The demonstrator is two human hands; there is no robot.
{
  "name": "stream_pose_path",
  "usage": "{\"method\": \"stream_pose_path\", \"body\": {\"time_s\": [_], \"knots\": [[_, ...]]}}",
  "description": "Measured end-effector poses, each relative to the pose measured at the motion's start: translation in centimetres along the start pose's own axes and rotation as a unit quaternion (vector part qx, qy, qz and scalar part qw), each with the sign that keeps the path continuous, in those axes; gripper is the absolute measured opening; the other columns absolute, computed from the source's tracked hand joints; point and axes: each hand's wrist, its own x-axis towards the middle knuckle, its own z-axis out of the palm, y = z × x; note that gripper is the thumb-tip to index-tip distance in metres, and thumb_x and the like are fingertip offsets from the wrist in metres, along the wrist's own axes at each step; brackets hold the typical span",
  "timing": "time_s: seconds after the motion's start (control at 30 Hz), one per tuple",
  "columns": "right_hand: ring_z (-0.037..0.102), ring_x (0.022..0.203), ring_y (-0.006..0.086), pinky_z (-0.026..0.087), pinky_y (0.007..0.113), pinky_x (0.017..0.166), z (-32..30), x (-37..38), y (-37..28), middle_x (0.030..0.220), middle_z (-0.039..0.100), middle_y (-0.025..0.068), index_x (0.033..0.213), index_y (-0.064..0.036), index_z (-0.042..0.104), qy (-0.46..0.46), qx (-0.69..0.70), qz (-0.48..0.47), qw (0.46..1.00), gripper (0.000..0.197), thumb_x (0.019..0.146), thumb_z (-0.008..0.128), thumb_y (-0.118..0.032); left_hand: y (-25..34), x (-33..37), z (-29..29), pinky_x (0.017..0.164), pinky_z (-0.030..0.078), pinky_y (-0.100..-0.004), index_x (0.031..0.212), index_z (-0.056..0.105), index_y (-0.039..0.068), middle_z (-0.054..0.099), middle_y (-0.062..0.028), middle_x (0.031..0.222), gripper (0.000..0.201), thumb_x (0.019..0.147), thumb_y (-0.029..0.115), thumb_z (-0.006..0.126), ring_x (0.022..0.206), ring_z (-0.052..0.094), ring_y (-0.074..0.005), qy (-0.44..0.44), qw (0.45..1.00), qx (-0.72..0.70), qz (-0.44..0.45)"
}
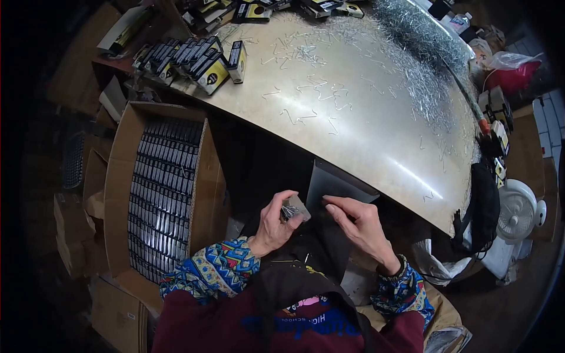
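Note:
My left hand is closed around a small clear plastic box. Thin metal hooks stick out at its opening. To the right, my right hand is held apart from the box, with its fingers curled and the thumb near the index finger. Anything pinched at those fingertips is too small or hidden to make out. Just beyond both hands, a grey sheet-like panel sits below the table's front edge. Many loose bent metal hooks lie scattered over the pale tabletop.
A dense heap of metal wire pieces covers the table's far right. Small black-and-yellow boxes stand at its left corner. An open carton packed with rows of small boxes is at my left. A white fan stands at the right.

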Motion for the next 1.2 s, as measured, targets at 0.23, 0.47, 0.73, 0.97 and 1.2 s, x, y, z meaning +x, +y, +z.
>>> {"method": "stream_pose_path", "body": {"time_s": [0.23, 0.47, 0.73, 0.97, 1.2], "knots": [[0.066, 0.070, 0.0175, 0.049, 0.027, 0.061, 0.2, 1.2, -0.5, 0.085, 0.069, 0.0145, 0.104, 0.0020, 0.067, 0.013, -0.051, -0.005, 0.999, 0.020, 0.087, 0.067, -0.009, 3.4, 2.7, 0.7, 0.080, 0.049, -0.0408, 0.136, 0.038, 0.003, 0.050, -0.0177, 0.105, 0.083, 0.070, 0.023, 0.084, 0.094, 0.056, -0.0339, -0.053, 0.987, 0.080, 0.132], [0.066, 0.067, 0.0288, 0.051, 0.033, 0.061, -0.3, 1.1, -0.6, 0.079, 0.067, 0.0161, 0.094, 0.0016, 0.068, 0.105, -0.112, -0.094, 0.984, 0.013, 0.084, 0.069, -0.006, 3.8, 3.2, 1.7, 0.090, 0.045, -0.0432, 0.142, 0.031, 0.002, 0.050, -0.0205, 0.117, 0.091, 0.065, 0.008, 0.080, 0.105, 0.053, -0.0386, -0.058, 0.986, 0.092, 0.127], [0.066, 0.062, 0.0245, 0.050, 0.031, 0.057, -2.8, 2.0, -0.6, 0.075, 0.067, 0.0173, 0.092, 0.0029, 0.070, 0.156, -0.078, -0.018, 0.985, 0.011, 0.085, 0.067, -0.005, 5.0, 4.7, 1.9, 0.096, 0.043, -0.0432, 0.143, 0.030, -0.002, 0.049, -0.0217, 0.127, 0.092, 0.069, 0.015, 0.082, 0.113, 0.051, -0.0370, -0.024, 0.977, 0.139, 0.162], [0.064, 0.096, 0.0277, 0.052, 0.032, 0.077, -2.2, 2.0, -0.3, 0.108, 0.062, 0.0152, 0.118, -0.0018, 0.060, 0.126, -0.001, -0.120, 0.985, 0.044, 0.079, 0.076, -0.013, 5.9, 5.7, 1.8, 0.080, 0.051, -0.0401, 0.126, 0.043, -0.001, 0.055, -0.0206, 0.109, 0.071, 0.067, 0.012, 0.081, 0.097, 0.060, -0.0382, -0.010, 0.990, 0.105, 0.096], [0.064, 0.100, 0.0325, 0.055, 0.036, 0.082, 0.2, 3.5, 0.3, 0.122, 0.056, 0.0177, 0.113, -0.0007, 0.059, 0.220, 0.002, -0.147, 0.964, 0.042, 0.076, 0.078, -0.009, 6.7, 5.7, 2.4, 0.076, 0.052, -0.0419, 0.123, 0.045, -0.001, 0.057, -0.0190, 0.104, 0.069, 0.067, 0.014, 0.081, 0.092, 0.062, -0.0374, -0.007, 0.980, 0.125, 0.153]]}}
